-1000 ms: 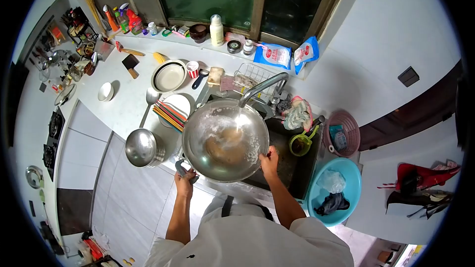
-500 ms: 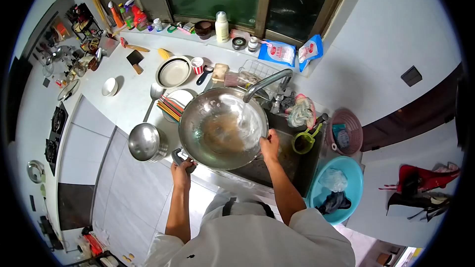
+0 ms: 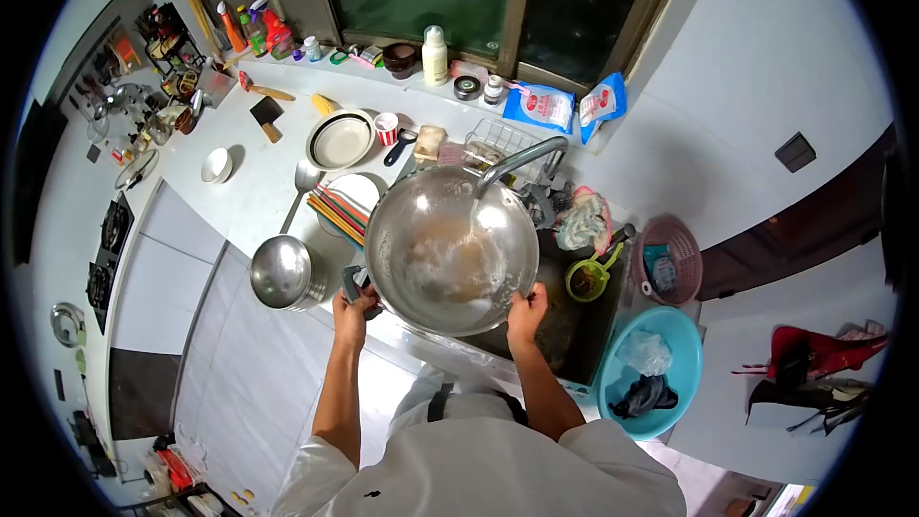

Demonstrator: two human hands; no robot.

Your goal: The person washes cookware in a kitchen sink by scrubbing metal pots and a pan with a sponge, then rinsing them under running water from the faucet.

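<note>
A large metal wok (image 3: 450, 263) is held over the left part of the sink (image 3: 565, 345), under the curved faucet (image 3: 517, 159). Water runs from the spout into it, and cloudy, brownish water lies inside. My left hand (image 3: 352, 314) is closed round the wok's grey handle at its lower left. On the lower right side, my right hand (image 3: 526, 312) pinches the wok's rim. A green ladle-like cup (image 3: 588, 278) rests in the sink to the right of the wok.
Left of the wok are stacked metal bowls (image 3: 281, 272), a plate with coloured chopsticks (image 3: 347, 203), a large spoon (image 3: 304, 178) and a cream bowl (image 3: 342, 140). A pink basket (image 3: 678, 263) and blue basin (image 3: 684, 364) stand right of the sink. Bottles line the windowsill.
The wok first tilted and shifted left, then moved back right and now sits more level. The water in it has swirled. Both hands have kept their grip.
</note>
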